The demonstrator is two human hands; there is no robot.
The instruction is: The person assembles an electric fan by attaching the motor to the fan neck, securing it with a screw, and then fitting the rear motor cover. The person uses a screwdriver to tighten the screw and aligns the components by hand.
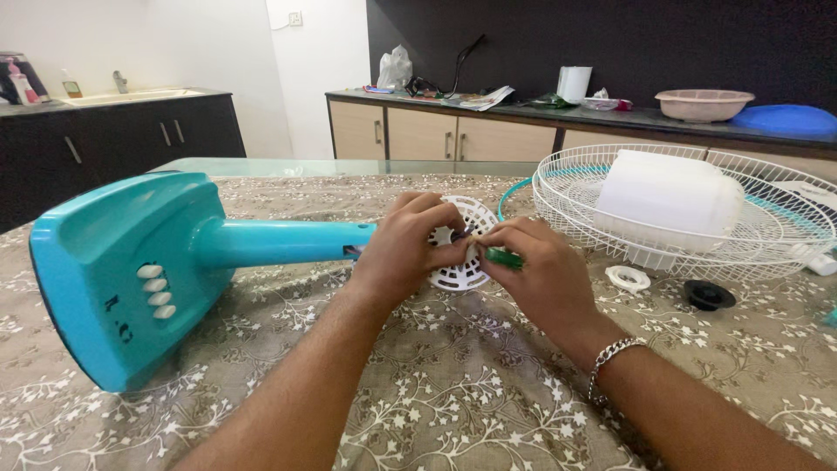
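- Head view: the white motor housing, a round slotted cap at the end of the teal fan stand, is lying on its side on the patterned tablecloth, directly under both hands.
- The left hand is closed around the housing's near-left rim, fingers curled over the top, so the part is clamped against turning.
- The right hand is pinched together on a green-handled screwdriver, whose dark tip is pointed into the middle of the housing, just beyond the left fingertips.
- As a judgement, the work is best done with the tip kept square in its seat and the housing held steady by the left hand, so that slipping on the plastic slots is avoided.
- A metal bracelet is worn on the right wrist.
- To the right of the right hand, well apart, a white wire guard is laid flat, with white fan blades resting inside it.
- Nearer that hand, a small white ring and a black round cap are lying loose on the cloth; they could be knocked by the right forearm.
- Left of the left hand, the stand's base with its white buttons is tipped toward the camera.
- Nothing is set between the hands and the housing.
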